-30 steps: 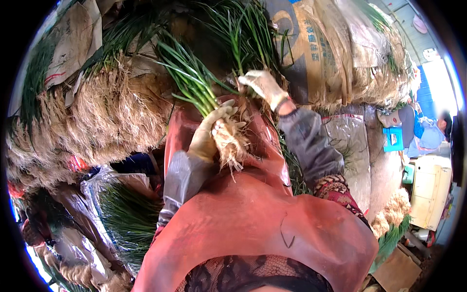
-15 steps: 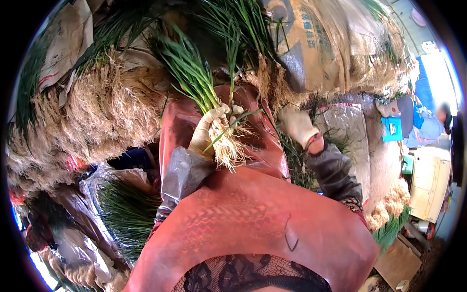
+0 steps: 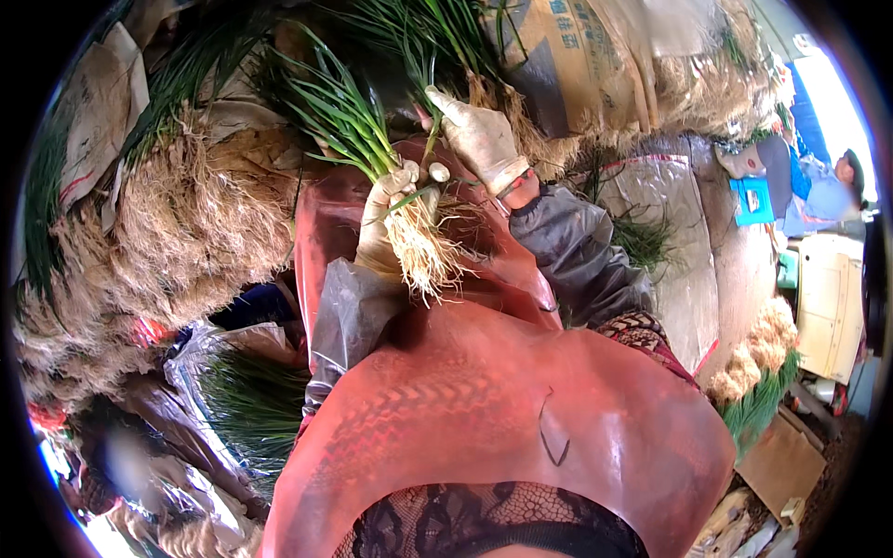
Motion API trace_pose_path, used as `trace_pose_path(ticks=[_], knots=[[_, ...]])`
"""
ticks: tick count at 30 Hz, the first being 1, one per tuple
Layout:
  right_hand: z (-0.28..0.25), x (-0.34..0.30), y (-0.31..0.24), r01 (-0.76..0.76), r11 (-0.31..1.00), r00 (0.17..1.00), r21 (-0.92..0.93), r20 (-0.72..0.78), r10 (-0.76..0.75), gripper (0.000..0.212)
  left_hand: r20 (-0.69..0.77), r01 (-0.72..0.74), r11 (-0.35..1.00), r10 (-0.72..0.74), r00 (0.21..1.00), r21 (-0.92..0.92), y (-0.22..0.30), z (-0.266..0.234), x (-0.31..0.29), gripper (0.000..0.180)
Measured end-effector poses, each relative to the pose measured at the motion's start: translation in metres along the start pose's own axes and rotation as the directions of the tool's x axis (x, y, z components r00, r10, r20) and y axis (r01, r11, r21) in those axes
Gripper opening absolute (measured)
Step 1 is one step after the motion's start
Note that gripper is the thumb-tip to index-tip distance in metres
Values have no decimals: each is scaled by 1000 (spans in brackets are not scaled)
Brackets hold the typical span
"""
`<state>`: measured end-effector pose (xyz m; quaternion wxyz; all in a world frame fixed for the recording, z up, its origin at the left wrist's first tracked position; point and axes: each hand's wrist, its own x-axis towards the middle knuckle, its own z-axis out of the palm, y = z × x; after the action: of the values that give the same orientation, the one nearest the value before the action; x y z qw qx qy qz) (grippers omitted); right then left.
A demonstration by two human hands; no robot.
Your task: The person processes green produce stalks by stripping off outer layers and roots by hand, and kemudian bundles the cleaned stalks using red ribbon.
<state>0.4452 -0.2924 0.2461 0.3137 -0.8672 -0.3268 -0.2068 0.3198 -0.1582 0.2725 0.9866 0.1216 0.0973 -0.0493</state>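
My left hand [image 3: 377,219], in a pale glove, is closed round a bunch of green onions [image 3: 358,135]. Their leaves point away from me, and pale stringy roots [image 3: 420,237] hang toward my apron. A separate stalk [image 3: 432,139] with a pinkish base rises beside the bunch. Right by this stalk is my gloved right hand [image 3: 479,139], with one finger stretched out along it; the other fingers are partly hidden. Both forearms wear grey plastic sleeves. A reddish apron [image 3: 521,400] covers my lap, under the bunch.
A large heap of rooted onions [image 3: 177,214] lies at the left, with more greens [image 3: 251,391] in a plastic sheet below it. Printed sacks [image 3: 595,65] cover another heap at the far side. At right are a seated person [image 3: 819,181], a blue stool [image 3: 752,200] and a cream cabinet [image 3: 828,302].
My right hand has moved left and away from me, from the apron's right side to the separate stalk. My left hand keeps its hold on the bunch.
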Motion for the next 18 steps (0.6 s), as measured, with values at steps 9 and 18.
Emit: trace_pose_path(ticks=[9, 18], knots=[[-73, -25, 4, -367, 889, 794, 275, 590, 145, 66, -1, 70, 997, -70, 998, -29, -2, -6, -20, 33], [-146, -141, 57, 58, 884, -319, -465, 830, 457, 30, 158, 74, 991, -91, 983, 110, 13, 33, -24, 29]])
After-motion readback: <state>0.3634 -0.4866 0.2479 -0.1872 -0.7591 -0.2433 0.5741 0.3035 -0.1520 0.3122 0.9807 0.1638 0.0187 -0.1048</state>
